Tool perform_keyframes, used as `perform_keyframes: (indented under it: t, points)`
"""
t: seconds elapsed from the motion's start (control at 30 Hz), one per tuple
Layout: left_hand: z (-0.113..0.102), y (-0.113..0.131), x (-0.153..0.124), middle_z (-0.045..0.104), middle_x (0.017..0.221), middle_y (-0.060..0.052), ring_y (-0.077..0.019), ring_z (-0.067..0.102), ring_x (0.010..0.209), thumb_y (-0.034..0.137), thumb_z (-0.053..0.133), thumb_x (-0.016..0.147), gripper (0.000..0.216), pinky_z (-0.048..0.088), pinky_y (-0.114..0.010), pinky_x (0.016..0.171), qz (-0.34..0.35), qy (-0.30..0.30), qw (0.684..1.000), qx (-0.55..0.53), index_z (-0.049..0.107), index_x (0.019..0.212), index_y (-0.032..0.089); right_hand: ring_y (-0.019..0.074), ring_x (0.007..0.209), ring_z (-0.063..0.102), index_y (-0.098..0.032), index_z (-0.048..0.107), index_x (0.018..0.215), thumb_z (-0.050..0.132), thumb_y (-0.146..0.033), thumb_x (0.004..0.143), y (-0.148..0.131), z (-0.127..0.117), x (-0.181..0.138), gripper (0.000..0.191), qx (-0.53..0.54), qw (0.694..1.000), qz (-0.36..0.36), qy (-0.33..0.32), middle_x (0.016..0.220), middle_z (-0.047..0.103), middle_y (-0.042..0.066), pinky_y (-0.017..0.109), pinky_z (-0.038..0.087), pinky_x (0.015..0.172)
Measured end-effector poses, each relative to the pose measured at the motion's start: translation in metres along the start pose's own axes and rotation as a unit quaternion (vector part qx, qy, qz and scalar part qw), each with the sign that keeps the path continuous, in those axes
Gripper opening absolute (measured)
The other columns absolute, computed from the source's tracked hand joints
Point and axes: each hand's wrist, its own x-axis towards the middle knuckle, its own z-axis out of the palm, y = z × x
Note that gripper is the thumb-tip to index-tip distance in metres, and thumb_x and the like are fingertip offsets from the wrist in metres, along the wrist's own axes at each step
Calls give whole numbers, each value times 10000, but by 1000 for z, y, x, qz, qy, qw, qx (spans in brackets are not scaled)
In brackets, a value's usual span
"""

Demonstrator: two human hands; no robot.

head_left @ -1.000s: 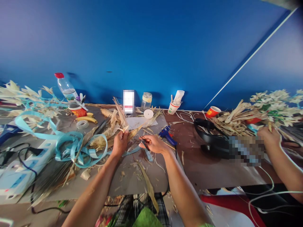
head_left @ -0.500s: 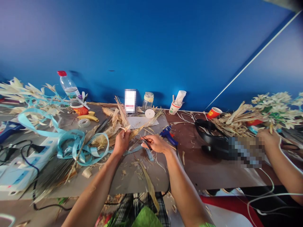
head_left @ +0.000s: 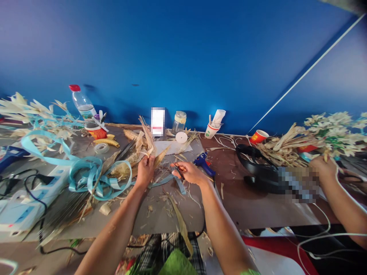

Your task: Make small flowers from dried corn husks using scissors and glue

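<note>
My left hand (head_left: 145, 170) is closed around a strip of dried corn husk (head_left: 159, 156) that sticks up and to the right above the table. My right hand (head_left: 189, 172) is closed on small dark scissors (head_left: 179, 170), whose tip points left toward the husk. A pile of dried husks (head_left: 134, 152) lies just behind my left hand. Husk scraps (head_left: 172, 200) litter the grey mat below both hands.
Light blue ribbon (head_left: 86, 173) loops at the left beside a white power strip (head_left: 34, 198). A blue glue gun (head_left: 203, 162), paper cups (head_left: 211, 130), a jar (head_left: 178, 122) and a bottle (head_left: 82, 103) stand behind. Another person's hand (head_left: 323, 168) works husk flowers (head_left: 329, 133) at the right.
My left hand has raised and turned the husk slightly; the right hand with the scissors has drawn a little away from it. The view shifted slightly.
</note>
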Motion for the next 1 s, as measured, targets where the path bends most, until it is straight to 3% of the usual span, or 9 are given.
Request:
perform_keyframes:
  t: [0.13, 0.3, 0.57, 0.83, 0.9, 1.0]
  points:
    - [-6, -6, 5, 402, 588, 22, -110, 331, 540, 489, 477, 820, 348, 281, -248, 513, -34, 94, 988, -117, 463, 656, 182, 100, 577, 481, -111, 621, 1028, 602, -360, 724, -4, -1, 1, 394, 66, 996, -18, 57, 590, 512, -31, 248, 388, 596]
    - [-6, -7, 7, 352, 566, 40, -91, 282, 509, 499, 495, 806, 360, 253, -228, 478, -42, 140, 976, -163, 440, 642, 184, 103, 576, 479, -128, 617, 1042, 590, -374, 726, -6, -4, 2, 402, 70, 987, -9, 147, 591, 516, -36, 244, 358, 578]
    - [-4, 4, 2, 343, 540, 46, -90, 284, 501, 434, 494, 820, 327, 241, -231, 461, -71, 129, 978, -144, 439, 621, 180, 114, 571, 482, -121, 618, 1007, 569, -439, 743, -5, -7, 5, 415, 79, 967, -26, 239, 560, 526, -31, 244, 359, 579]
    - [-6, -2, 4, 481, 623, 15, -123, 412, 605, 426, 495, 823, 292, 350, -250, 589, -24, 105, 990, -89, 525, 678, 175, 110, 538, 494, -149, 594, 1008, 589, -502, 714, 6, -10, 12, 459, 126, 926, -16, 355, 549, 521, -41, 226, 353, 525]
    - [-3, -4, 4, 535, 668, 3, -132, 464, 650, 408, 501, 812, 260, 380, -248, 633, -26, 84, 992, -90, 581, 746, 170, 107, 531, 493, -149, 589, 1005, 590, -499, 716, 6, -10, 13, 454, 135, 922, -19, 362, 555, 519, -42, 221, 346, 513]
    - [3, -6, 3, 575, 699, -13, -145, 506, 675, 398, 513, 787, 277, 398, -253, 642, -36, 5, 996, -81, 631, 843, 154, 110, 538, 505, -153, 591, 996, 591, -485, 724, 6, -9, 13, 429, 129, 923, -22, 363, 556, 517, -45, 220, 344, 512]
